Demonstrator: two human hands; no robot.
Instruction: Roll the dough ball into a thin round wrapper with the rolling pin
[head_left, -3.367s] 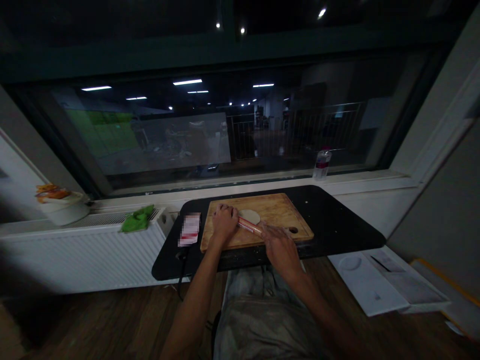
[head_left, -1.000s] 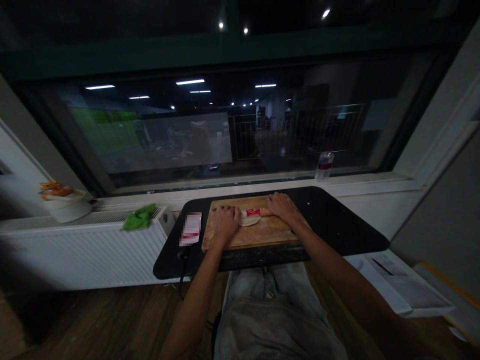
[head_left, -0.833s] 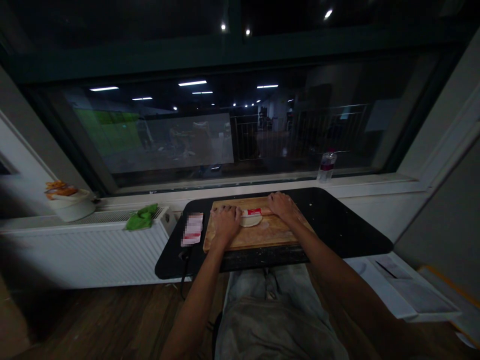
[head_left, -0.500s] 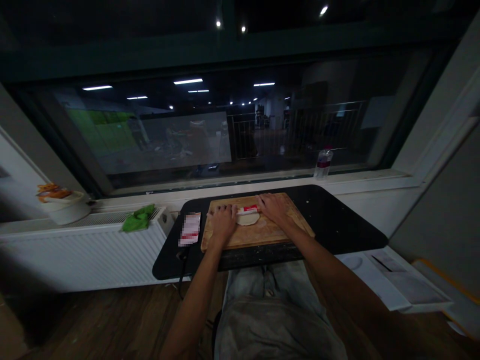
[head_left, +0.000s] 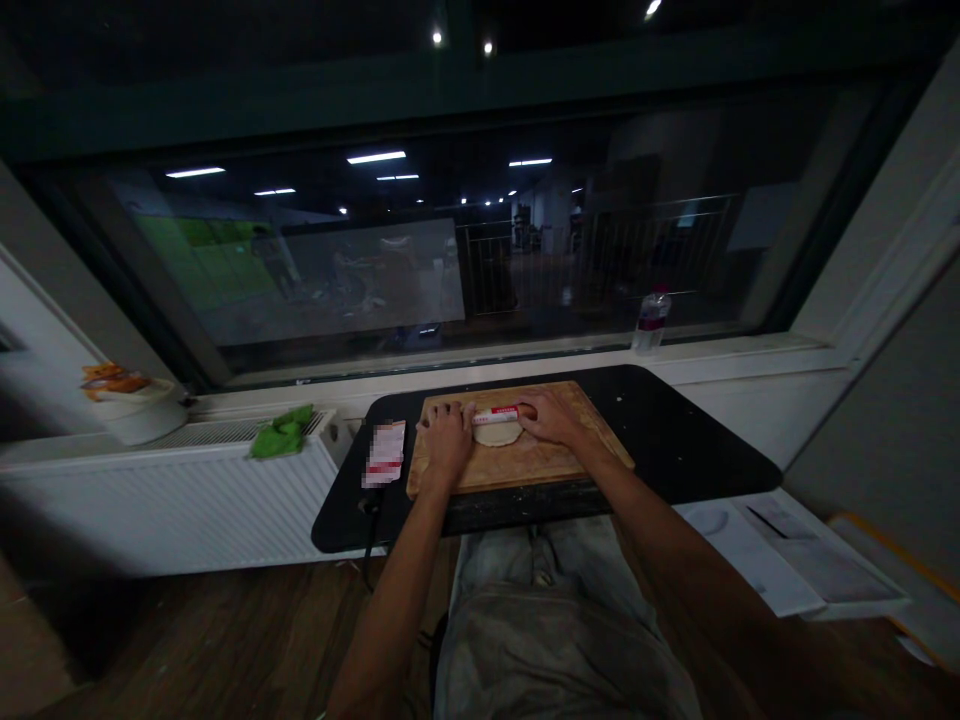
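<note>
- I look through the head camera and see a wooden board (head_left: pixel 525 472) near the middle of the frame, lying on a black table (head_left: pixel 682 435).
- A round, flat piece of dough (head_left: pixel 498 436) sits on the board, just right of the frame's middle.
- A rolling stick (head_left: pixel 493 416) with a red and white wrap lies across the far part of the dough.
- The right hand (head_left: pixel 553 416) has its fingers curled around the stick's right end.
- The left hand (head_left: pixel 448 440) is at the stick's left end, its fingers a bit bent and spread; I can't tell how tightly it holds on.
- Left of the board I see a pink and white packet (head_left: pixel 385 455), partly blurred out.
- Further left, a green cloth (head_left: pixel 281 433) lies on a white heater (head_left: pixel 187 510).
- A clear bottle (head_left: pixel 651 320) stands on the window ledge (head_left: pixel 739 348), right of the middle.
</note>
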